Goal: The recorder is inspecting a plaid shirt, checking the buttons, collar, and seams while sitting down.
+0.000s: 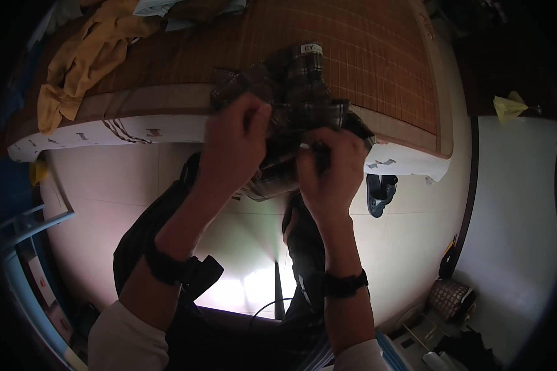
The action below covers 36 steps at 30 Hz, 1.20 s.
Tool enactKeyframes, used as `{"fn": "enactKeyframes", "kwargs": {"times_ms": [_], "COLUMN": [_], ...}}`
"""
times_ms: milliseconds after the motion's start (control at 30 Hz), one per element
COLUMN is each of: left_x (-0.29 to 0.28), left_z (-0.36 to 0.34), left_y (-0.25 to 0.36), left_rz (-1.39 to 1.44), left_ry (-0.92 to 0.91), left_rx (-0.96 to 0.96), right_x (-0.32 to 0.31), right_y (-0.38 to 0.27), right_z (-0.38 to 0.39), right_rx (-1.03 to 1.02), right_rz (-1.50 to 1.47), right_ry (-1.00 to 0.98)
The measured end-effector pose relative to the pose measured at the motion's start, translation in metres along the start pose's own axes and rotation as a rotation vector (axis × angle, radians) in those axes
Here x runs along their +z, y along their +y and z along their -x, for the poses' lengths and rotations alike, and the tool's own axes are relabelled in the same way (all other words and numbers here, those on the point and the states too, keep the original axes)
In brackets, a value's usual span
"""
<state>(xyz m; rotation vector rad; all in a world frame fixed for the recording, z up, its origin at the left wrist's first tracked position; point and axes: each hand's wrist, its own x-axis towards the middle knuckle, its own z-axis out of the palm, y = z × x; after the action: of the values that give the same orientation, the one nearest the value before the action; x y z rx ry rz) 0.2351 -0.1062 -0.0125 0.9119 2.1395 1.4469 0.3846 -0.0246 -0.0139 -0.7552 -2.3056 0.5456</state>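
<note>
A dark plaid shirt (300,89) lies bunched on the front edge of the mat-covered bed, its lower part hanging over the edge. My left hand (235,145) is closed on the shirt's fabric at the left, fingers curled with the knuckles up. My right hand (331,170) grips the fabric a little lower and to the right, its fingers bent. A small white piece, too small to make out, shows at its fingertips. Both hands partly hide the cloth they hold. Black bands are strapped on both wrists.
Mustard clothing (83,62) lies on the bed (384,74) at upper left. Dark slippers (379,195) sit below the bed's right side. A blue frame (28,232) stands at left, a woven basket (449,300) at lower right. A bright light glows between my legs.
</note>
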Motion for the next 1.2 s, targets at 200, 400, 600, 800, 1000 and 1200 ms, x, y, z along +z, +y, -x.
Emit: {"fn": "enactKeyframes", "kwargs": {"times_ms": [200,400,600,800,1000,1200], "left_x": [-0.007,-0.015,-0.02,-0.021,-0.036,-0.026], "left_z": [0.0,0.006,0.0,-0.005,-0.008,-0.001], "left_y": [-0.003,0.01,0.002,-0.006,0.015,0.009], "left_rz": [0.066,-0.316,0.035,0.305,0.722,0.824], "left_ry": [-0.09,-0.45,-0.684,-0.497,-0.538,-0.43], "left_rx": [0.025,-0.103,-0.414,-0.214,-0.461,-0.499], "right_x": [0.003,-0.002,0.0,-0.013,-0.001,0.006], "right_y": [0.004,0.011,0.012,0.013,-0.01,-0.015], "right_z": [0.004,0.002,0.002,-0.008,-0.002,-0.001], "right_rx": [0.102,0.274,0.234,-0.144,-0.25,-0.156], "right_rz": [-0.004,-0.11,-0.041,0.153,0.074,0.019], "right_ry": [0.255,0.383,0.38,0.22,-0.047,-0.086]}}
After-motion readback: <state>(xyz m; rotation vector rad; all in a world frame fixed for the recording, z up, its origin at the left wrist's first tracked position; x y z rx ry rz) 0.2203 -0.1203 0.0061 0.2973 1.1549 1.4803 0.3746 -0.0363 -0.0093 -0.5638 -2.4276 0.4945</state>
